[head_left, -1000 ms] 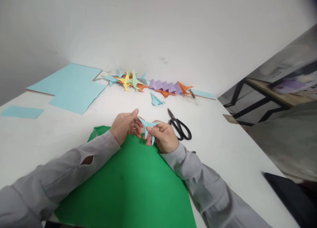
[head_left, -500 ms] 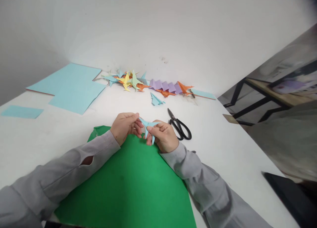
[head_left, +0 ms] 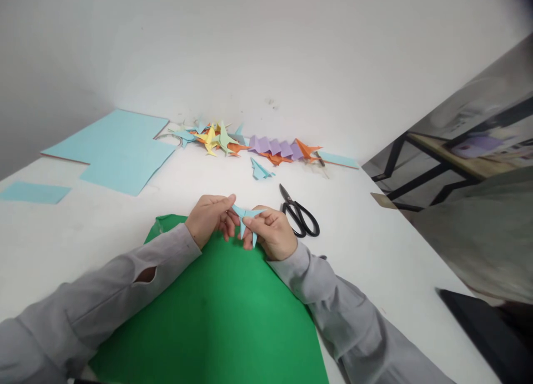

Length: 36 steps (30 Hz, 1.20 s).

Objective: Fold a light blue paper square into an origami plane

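A small light-blue folded paper figure point(head_left: 243, 219) with several pointed limbs is held between my hands, above the far end of a green sheet point(head_left: 212, 312). My left hand point(head_left: 211, 218) pinches its upper left tip between thumb and fingers. My right hand point(head_left: 272, 233) grips its body, the thumb lying across the front; part of the figure is hidden behind that thumb. Black-handled scissors point(head_left: 300, 213) lie on the white table just right of my right hand, blades partly closed and pointing away.
Light-blue paper sheets point(head_left: 112, 142) and a small blue rectangle point(head_left: 35, 193) lie at the left. Along the wall sit several folded paper figures point(head_left: 212, 136) and a purple pleated strip point(head_left: 272, 146). Nearer is a blue folded piece point(head_left: 260, 170). A dark flat object point(head_left: 478, 323) is at right.
The view has shifted slightly. My hands keep the same hold on the blue paper figure, which has turned or moved only a little.
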Each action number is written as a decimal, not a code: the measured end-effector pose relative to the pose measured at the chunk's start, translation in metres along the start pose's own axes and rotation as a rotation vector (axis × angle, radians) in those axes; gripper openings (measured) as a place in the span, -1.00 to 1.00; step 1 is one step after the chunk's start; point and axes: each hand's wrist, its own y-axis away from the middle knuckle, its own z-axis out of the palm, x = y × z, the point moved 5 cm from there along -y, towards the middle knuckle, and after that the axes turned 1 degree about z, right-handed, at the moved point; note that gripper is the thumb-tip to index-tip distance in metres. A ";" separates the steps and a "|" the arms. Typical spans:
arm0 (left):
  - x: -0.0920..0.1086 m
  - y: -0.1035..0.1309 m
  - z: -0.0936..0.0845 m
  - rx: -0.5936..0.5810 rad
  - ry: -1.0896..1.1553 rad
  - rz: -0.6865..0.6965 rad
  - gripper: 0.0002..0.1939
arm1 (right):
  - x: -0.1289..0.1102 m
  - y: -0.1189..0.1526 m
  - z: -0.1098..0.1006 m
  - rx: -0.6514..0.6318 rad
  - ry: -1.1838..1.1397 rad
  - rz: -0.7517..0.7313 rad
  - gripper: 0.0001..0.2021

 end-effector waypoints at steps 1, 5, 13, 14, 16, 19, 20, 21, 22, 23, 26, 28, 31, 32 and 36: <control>0.001 0.000 0.000 0.003 0.019 -0.005 -0.60 | 0.000 0.000 0.000 0.004 -0.006 0.002 -0.77; 0.003 0.000 -0.001 0.017 0.116 -0.006 -0.52 | 0.001 -0.001 -0.001 0.018 -0.002 0.006 -0.78; 0.003 0.001 -0.002 0.034 -0.006 0.013 -0.63 | -0.001 -0.002 0.000 0.003 -0.023 -0.015 -0.79; 0.002 0.001 -0.001 0.026 -0.016 0.010 -0.65 | -0.001 -0.002 0.000 0.007 -0.016 -0.019 -0.79; 0.002 0.002 0.000 0.010 0.007 0.004 -0.65 | -0.002 -0.002 0.000 0.018 -0.008 -0.026 -0.78; 0.002 0.002 0.001 -0.008 0.033 0.001 -0.62 | -0.002 -0.003 0.000 0.020 -0.002 -0.027 -0.75; 0.003 0.003 0.001 -0.010 0.010 0.000 -0.63 | -0.002 -0.003 0.000 0.015 0.003 -0.023 -0.74; 0.003 0.003 0.001 -0.011 -0.028 -0.001 -0.64 | -0.002 -0.003 0.000 0.008 0.011 -0.017 -0.73; 0.003 0.003 0.000 -0.012 -0.073 -0.001 -0.66 | -0.001 -0.003 0.000 0.000 0.018 -0.009 -0.72; 0.003 0.003 0.000 -0.012 -0.114 0.004 -0.68 | -0.001 -0.003 0.000 -0.010 0.023 0.002 -0.72; 0.003 0.002 -0.001 -0.020 -0.173 0.037 -0.70 | 0.000 -0.004 0.001 -0.033 0.006 0.035 -0.71; 0.004 0.002 -0.002 -0.010 -0.178 0.063 -0.70 | 0.000 -0.005 0.002 -0.043 -0.046 0.055 -0.69; 0.005 0.002 -0.006 0.046 -0.186 0.089 -0.71 | 0.000 -0.006 0.003 -0.034 -0.179 0.122 -0.63; 0.005 0.002 -0.007 0.071 -0.190 0.095 -0.72 | 0.001 -0.006 0.003 -0.022 -0.214 0.151 -0.60; 0.008 0.002 -0.010 0.145 -0.196 0.134 -0.74 | 0.004 -0.006 0.002 0.008 -0.216 0.187 -0.60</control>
